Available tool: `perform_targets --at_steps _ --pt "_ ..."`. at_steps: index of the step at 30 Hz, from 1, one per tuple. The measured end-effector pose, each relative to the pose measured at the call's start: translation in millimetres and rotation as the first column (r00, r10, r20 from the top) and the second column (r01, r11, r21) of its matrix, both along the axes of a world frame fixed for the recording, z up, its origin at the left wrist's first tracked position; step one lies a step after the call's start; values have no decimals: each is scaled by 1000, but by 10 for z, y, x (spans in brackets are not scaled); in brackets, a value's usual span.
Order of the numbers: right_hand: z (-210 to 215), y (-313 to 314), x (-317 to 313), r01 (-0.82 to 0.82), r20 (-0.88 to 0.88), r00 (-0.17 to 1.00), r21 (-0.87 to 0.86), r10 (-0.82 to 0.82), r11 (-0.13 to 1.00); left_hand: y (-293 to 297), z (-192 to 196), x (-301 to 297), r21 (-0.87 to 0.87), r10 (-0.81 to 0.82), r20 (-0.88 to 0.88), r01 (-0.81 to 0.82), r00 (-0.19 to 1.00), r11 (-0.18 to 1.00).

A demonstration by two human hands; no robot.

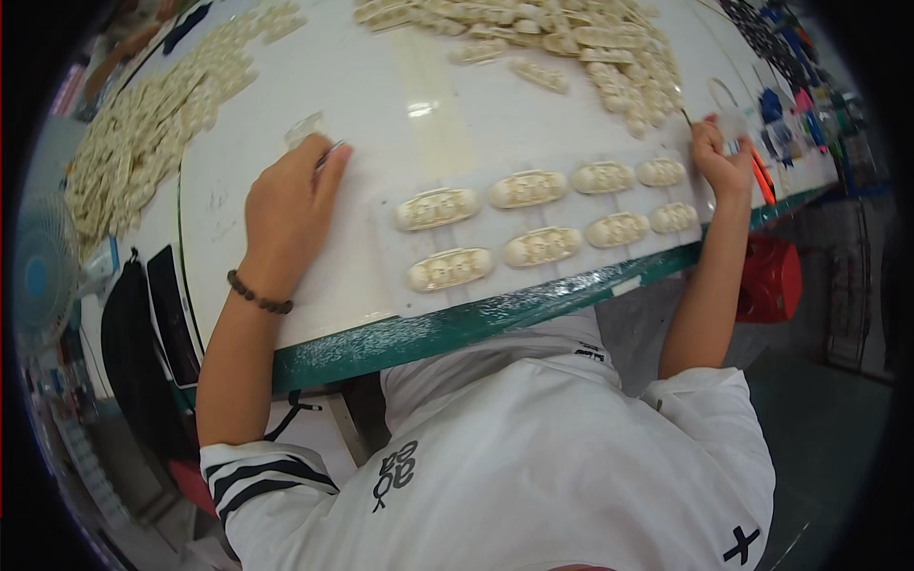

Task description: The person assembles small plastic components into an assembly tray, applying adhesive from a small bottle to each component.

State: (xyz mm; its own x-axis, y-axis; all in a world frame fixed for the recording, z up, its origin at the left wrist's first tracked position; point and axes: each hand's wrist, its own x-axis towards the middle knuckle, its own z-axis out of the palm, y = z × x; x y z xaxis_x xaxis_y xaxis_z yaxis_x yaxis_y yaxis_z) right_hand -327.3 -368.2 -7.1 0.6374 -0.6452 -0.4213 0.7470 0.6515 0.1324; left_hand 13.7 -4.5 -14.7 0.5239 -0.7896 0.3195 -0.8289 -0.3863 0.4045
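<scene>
My left hand (288, 207), with a dark bead bracelet at the wrist, is closed over the white table. A thin silvery thing (328, 153) shows between its thumb and forefinger; its kind is unclear. Just beyond the fingers is a small clear piece (305, 126). At the table's right side, my right hand (721, 159) is closed round a thin stick-like tool (685, 117) with a dark tip. Between the hands lies a pale flat board (392, 249) with two rows of cream oval moulded pieces (449, 269). An orange-handled tool (764, 178) lies right of my right hand.
A large heap of cream pieces (609, 43) lies at the far middle and another (143, 143) at the far left. A dark phone-like slab (174, 314) is by the left edge. The green table edge (409, 338) runs before me; a red stool (769, 279) stands right.
</scene>
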Motion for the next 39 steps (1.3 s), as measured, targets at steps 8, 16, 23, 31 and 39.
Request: perform_targets --at_steps 8,16,23,31,39 --pt "440 1495 708 -204 -142 977 -835 157 512 57 -62 -5 -18 -86 45 87 995 996" --pt "76 2363 1170 -271 -305 831 -952 -465 140 80 -42 7 28 -94 -19 95 995 995" --pt "149 2537 1314 -574 -491 558 -811 -669 116 78 -71 18 -8 -104 8 104 995 995" --pt "133 2512 1259 -697 -514 512 -717 -688 16 80 -70 13 3 -108 21 108 994 994" --pt "184 2489 1246 -715 -521 502 -699 -690 8 65 -42 5 7 -118 17 118 993 993"
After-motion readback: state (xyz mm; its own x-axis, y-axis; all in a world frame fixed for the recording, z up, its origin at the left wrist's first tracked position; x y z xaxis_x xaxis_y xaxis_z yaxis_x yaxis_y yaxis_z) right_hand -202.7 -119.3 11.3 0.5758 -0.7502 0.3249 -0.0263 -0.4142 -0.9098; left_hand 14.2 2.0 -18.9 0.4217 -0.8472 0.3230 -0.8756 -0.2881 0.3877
